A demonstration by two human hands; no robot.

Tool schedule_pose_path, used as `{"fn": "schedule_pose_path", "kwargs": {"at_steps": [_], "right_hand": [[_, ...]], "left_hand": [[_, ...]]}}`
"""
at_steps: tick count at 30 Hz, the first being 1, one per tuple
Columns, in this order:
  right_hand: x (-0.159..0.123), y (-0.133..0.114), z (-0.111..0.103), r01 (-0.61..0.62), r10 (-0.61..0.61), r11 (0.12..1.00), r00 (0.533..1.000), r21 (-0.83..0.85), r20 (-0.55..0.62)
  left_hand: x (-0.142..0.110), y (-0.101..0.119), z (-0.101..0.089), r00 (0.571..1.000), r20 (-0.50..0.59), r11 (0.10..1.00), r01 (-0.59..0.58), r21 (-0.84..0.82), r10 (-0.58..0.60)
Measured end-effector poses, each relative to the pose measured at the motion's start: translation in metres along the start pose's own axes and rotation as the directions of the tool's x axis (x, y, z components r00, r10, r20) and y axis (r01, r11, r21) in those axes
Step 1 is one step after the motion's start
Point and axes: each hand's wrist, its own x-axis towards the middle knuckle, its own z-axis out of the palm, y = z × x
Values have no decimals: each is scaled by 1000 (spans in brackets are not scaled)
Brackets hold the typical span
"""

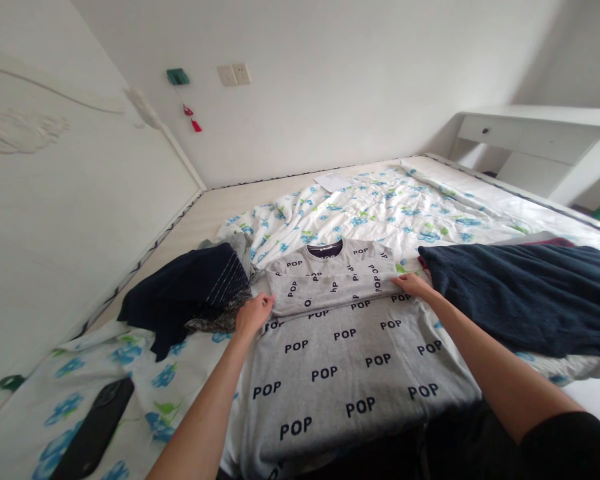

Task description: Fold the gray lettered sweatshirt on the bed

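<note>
A grey sweatshirt (353, 360) printed with black "POP" lies spread on the bed, its dark-lined neckline toward the wall. Both sleeves (325, 287) are folded across its chest in a band. At the band's left end, my left hand (254, 315) is closed, its curled fingers gripping the sweatshirt's edge. My right hand (414, 285) pinches the fabric at the opposite end, thumb and fingers together. The lower hem reaches down close to my body.
Dark crumpled clothes (185, 290) lie to the left, and a folded navy cloth (520, 293) to the right. A black phone (97, 423) rests on the flowered sheet (360, 207) at lower left. A white desk (535, 143) stands beyond the bed at right.
</note>
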Motion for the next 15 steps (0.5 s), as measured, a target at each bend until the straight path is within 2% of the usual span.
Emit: {"fn": "schedule_pose_path", "kwargs": {"at_steps": [3, 7, 10, 13, 15], "right_hand": [[0, -1, 0, 8, -8, 1000, 1000, -23, 6], [1, -4, -1, 17, -18, 996, 1000, -90, -11], [2, -8, -7, 40, -50, 994, 994, -104, -96], [5, -14, -13, 70, -93, 991, 971, -113, -218], [5, -15, -14, 89, -119, 988, 961, -128, -248]], "left_hand": [[3, 6, 9, 999, 52, 997, -2, 78, -2], [9, 6, 13, 997, 71, 994, -37, 100, 30], [13, 3, 5, 998, 65, 993, -20, 117, 12], [16, -1, -3, 998, 29, 994, 49, 94, -52], [16, -1, -4, 995, 32, 994, 92, 58, -94]]}}
